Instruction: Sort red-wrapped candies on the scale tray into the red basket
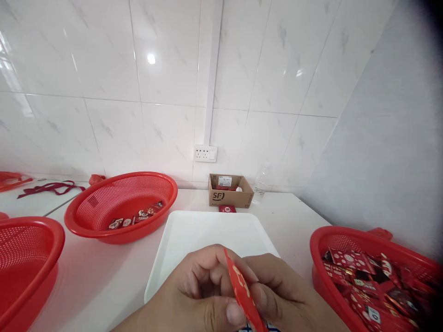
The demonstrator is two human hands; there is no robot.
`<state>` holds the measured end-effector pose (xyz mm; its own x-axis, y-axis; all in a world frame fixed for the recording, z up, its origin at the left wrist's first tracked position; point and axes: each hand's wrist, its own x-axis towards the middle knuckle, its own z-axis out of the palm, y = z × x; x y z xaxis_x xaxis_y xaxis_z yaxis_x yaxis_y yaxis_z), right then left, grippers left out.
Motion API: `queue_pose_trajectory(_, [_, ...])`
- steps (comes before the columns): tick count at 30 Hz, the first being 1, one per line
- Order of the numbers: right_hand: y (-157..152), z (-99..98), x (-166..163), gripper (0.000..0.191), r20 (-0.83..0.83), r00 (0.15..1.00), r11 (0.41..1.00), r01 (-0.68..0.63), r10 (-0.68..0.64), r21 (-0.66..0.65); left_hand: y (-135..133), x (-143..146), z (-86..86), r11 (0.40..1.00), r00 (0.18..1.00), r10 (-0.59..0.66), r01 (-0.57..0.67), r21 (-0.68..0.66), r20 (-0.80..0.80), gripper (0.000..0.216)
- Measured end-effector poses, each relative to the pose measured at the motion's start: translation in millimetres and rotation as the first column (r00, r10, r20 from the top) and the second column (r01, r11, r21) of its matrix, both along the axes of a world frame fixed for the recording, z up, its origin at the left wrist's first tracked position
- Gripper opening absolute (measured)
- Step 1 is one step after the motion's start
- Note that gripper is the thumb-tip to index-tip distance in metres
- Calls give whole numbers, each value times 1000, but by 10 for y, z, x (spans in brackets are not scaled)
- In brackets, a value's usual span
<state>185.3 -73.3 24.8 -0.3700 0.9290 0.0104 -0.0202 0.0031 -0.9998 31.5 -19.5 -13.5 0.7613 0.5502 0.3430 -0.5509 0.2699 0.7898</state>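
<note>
1. The red packet (242, 290) stands edge-on at the bottom centre of the view, pinched between both hands just above the near edge of the white tray (207, 230).
2. The left hand (197, 295) has its grip closed on the packet, fingers curled in and thumb pressed to the lower end. The right hand (280, 295) is closed on it too, fingertips clamped against the other face.
3. Risk, as I judge it: the packet is thin and glossy and held only by fingertips, so uneven pressure between the 2 hands could crease it or let it slip down onto the tray or the desk (104, 276).
4. To the right, the right basket (346, 235) holds a heap of similar packets (367, 286). It sits near the right wrist, so a wide elbow move could nudge it.
5. To the left sit the middle basket (121, 176), with a few packets (134, 216) in it, and the near-left basket (31, 226).
6. Writing: the cardboard box (230, 197) by the wall reads "SF". Its white label is too small to read, and so are the white marks on the held packet.
7. A clear bottle (260, 184) stands beside the box, and a wall socket (205, 153) is above.
</note>
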Motion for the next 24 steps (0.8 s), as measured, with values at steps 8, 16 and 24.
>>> queue_pose_trajectory(8, [139,-105,65,46,199,955,941,155,-220,301,21,-33,82,983,985,172,-170,76,-28,21])
queue_pose_trajectory(16, [54,-24,14,23,85,904,803,325,-418,499,-5,-65,173,890,862,439,-379,255,-253,30])
queue_pose_trajectory(24, [81,-28,24,16,262,843,779,256,-470,572,-80,-22,237,803,703,593,-477,358,-393,19])
